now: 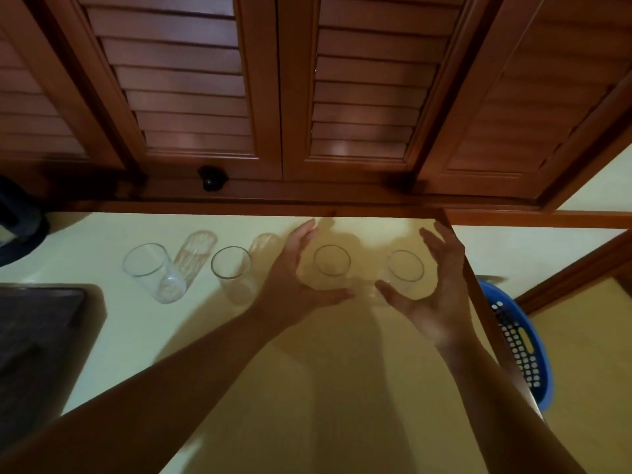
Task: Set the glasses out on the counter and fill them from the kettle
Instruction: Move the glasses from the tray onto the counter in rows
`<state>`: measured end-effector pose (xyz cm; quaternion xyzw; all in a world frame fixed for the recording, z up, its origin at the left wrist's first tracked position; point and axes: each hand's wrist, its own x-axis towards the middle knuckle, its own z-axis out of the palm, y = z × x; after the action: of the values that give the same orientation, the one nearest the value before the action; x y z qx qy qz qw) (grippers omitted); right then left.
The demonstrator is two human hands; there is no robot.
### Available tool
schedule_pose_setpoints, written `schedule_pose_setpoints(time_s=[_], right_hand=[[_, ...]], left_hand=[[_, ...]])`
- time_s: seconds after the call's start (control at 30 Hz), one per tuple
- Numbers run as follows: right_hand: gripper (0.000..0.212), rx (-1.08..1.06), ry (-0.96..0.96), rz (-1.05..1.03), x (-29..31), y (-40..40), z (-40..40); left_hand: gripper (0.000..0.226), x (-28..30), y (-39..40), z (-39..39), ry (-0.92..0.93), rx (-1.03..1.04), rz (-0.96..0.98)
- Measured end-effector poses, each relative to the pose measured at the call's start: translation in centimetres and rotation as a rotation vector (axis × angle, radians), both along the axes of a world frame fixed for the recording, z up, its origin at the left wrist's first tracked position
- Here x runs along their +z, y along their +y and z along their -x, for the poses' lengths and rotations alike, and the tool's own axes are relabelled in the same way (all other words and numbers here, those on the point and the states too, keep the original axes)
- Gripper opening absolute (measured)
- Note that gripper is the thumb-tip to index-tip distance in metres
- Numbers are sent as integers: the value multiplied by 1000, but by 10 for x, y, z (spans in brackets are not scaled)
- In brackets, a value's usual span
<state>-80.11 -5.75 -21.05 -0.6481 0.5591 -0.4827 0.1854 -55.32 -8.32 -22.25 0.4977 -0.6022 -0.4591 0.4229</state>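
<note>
Several clear empty glasses stand upright in a row on the pale yellow counter. The leftmost glass and the second glass stand free. My left hand is spread around the third glass, fingers behind it and thumb in front, with a gap visible. My right hand cups the space around the fourth glass the same way, fingers straight, near the counter's right edge. A dark rounded object, possibly the kettle, is cut off at the far left.
Wooden louvered cabinet doors hang close above the back of the counter, with a black knob below them. A dark recessed tray or sink lies at the left. A blue perforated basket sits beyond the right edge.
</note>
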Motion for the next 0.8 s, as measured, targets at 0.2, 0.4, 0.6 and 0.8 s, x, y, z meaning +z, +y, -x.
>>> schedule_pose_setpoints(time_s=[0.2,0.4,0.6,0.8], right_hand=[[86,71,273,214,47,-2,-44],[73,377,280,145,68,6,-132],[66,575,218,107,76,8,-230],[60,804,226,107,92,27,-355]], left_hand=[[107,82,32,-51,-285,25,232],[97,130,42,-150,-666,54,288],[83,158,72,-266,-843,98,231],[72,174,122,-399,-1007,166,222]])
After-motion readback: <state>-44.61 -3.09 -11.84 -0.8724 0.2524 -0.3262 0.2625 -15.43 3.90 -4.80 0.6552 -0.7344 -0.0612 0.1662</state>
